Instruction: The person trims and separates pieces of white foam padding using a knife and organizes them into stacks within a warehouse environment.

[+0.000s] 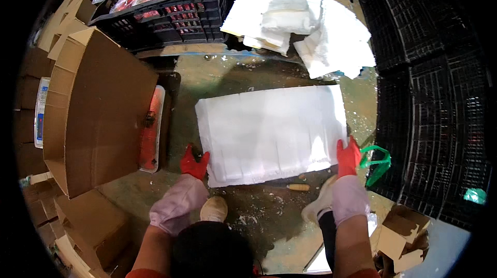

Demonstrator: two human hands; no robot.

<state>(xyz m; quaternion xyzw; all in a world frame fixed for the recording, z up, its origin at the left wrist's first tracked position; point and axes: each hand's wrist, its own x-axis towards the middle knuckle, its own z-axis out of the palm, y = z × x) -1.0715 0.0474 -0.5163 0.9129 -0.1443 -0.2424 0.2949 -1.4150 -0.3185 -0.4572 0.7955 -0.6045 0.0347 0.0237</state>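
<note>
White foam sheet point(272, 133) lies flat on the wet concrete floor point(217, 79), and both red-gloved hands grip its near edge — the left hand point(194, 163) closed on the near-left corner, the right hand point(348, 156) clamped on the near-right corner. To the left an open cardboard box point(98, 112) stands with nothing visible inside, a narrow tray point(151, 129) of something red beside it. Further back, a black plastic crate point(171, 17) holds bagged red produce — more torn foam pieces point(300, 19) are heaped nearby.
</note>
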